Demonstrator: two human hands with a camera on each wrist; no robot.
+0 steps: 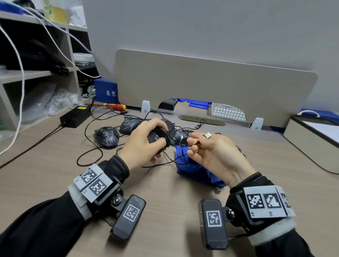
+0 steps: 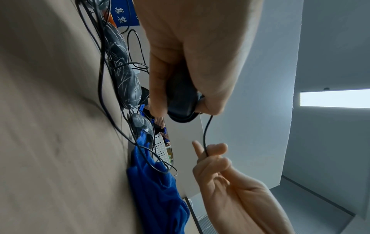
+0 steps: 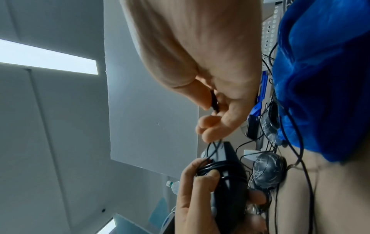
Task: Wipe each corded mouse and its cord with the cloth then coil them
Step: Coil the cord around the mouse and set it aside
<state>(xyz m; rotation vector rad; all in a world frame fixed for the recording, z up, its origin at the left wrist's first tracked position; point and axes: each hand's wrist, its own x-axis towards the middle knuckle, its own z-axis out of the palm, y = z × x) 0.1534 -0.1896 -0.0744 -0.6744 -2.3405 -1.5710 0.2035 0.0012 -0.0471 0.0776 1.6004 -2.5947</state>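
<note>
Up above the light wooden desk [image 1: 160, 216], the left hand [image 1: 142, 144] grips a black plastic corded mouse [image 1: 160, 136], fingers curled around it and thumb pressing wraps of thin black cord [image 2: 206, 131] against its body. Just beside it, the right hand [image 1: 216, 152] pinches that cord between thumb and finger, while its other fingers curl loosely. Both wrists are lifted off the desk, palms turned toward each other. Under the right hand, a crumpled blue cloth [image 1: 194, 169] lies on the desk with loose cord trailing over it. Behind the left hand sit two black mice with white scratchy lines [image 1: 107, 137], touching a tangle of cords. Near the person, the desk has lots of bare room. At the far edge stands a beige divider panel [image 1: 216, 85]. A grey shelf unit [image 1: 40, 72] closes the left side, and a beige tray [image 1: 317, 140] sits to the right.
</note>
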